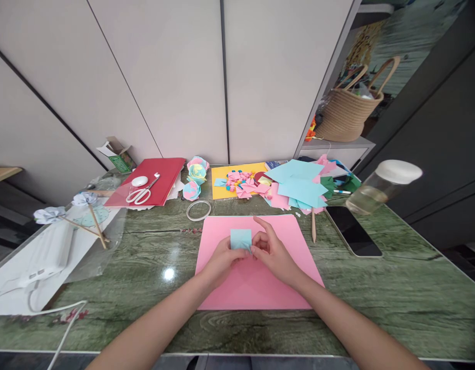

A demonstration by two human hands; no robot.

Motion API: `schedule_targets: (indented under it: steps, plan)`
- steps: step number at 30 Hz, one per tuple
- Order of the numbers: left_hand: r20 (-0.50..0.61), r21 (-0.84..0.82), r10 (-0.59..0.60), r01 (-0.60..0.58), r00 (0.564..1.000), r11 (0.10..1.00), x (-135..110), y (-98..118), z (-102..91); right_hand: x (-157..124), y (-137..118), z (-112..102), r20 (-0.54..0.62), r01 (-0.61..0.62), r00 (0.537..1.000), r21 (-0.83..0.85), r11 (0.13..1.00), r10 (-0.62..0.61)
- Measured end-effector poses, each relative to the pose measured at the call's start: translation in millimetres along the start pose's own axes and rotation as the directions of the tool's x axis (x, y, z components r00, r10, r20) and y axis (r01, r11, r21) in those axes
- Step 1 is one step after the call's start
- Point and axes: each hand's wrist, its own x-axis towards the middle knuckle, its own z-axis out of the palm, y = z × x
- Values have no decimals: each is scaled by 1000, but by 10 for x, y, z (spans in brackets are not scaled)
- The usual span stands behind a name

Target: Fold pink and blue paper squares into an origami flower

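A small light-blue square of paper (240, 237) is held up over a pink sheet (256, 288) on the table. My left hand (222, 259) grips the paper at its lower left, the thumb lying across its lower edge. At the lower right corner, my right hand (271, 251) pinches the same paper between thumb and a finger, while its index finger stretches up and away. The lower part of the paper looks creased or folded near the thumbs.
Behind the pink sheet lie a tape roll (199, 210), a yellow sheet (219, 191) with small folded paper pieces, and light-blue sheets (299, 180). Scissors (141, 194) rest on red paper (164, 174) at left. A phone (353, 231) and a lidded bottle (376, 190) stand right.
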Motion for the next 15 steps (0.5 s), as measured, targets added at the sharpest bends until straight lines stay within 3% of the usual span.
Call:
schedule_targets:
  steps: [15]
  plan:
    - [-23,-26,78,-79,997,997,6,16,17,-1,-37,12,-95,79,990,-205,976,-100]
